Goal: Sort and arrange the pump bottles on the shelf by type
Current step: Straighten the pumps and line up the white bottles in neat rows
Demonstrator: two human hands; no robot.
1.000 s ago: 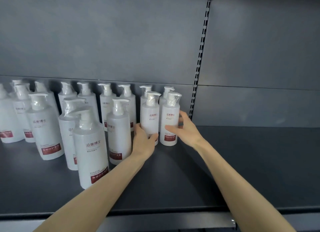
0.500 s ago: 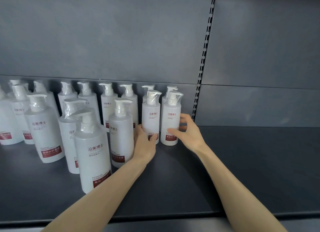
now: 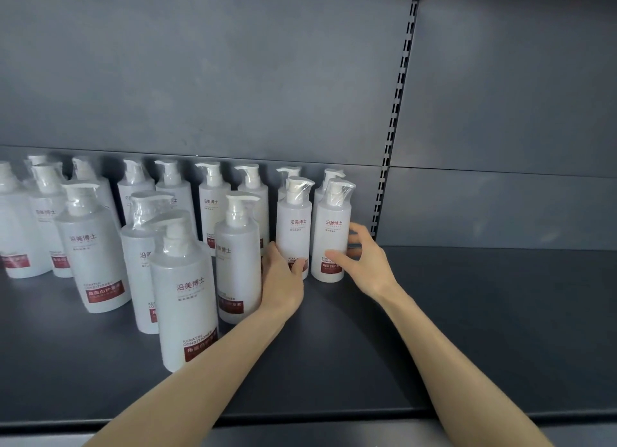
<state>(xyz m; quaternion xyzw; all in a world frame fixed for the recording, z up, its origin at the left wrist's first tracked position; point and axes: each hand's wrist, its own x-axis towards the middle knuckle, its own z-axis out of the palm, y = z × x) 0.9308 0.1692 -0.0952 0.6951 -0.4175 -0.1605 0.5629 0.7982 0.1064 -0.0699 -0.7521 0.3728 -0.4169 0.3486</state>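
Several white pump bottles with red labels stand on a dark grey shelf [image 3: 467, 313], most of them in two rows along the back wall. My left hand [image 3: 283, 279] grips the lower part of one front-row pump bottle [image 3: 293, 223], thumb on its label and fingers round its left side. My right hand [image 3: 365, 263] holds the neighbouring rightmost pump bottle [image 3: 330, 226], with the thumb on its front and curled fingers at its right side. Both bottles stand upright on the shelf, close together. Larger bottles [image 3: 182, 289] stand nearer the front at the left.
A slotted metal upright [image 3: 397, 112] runs down the back wall just right of the bottles. Behind the two held bottles stands a back row of bottles [image 3: 213, 199]. A large bottle [image 3: 237, 259] stands right beside my left wrist.
Both hands stay on the same two bottles, which have barely moved. My right hand's fingers sit a little lower on the bottle's side than before.
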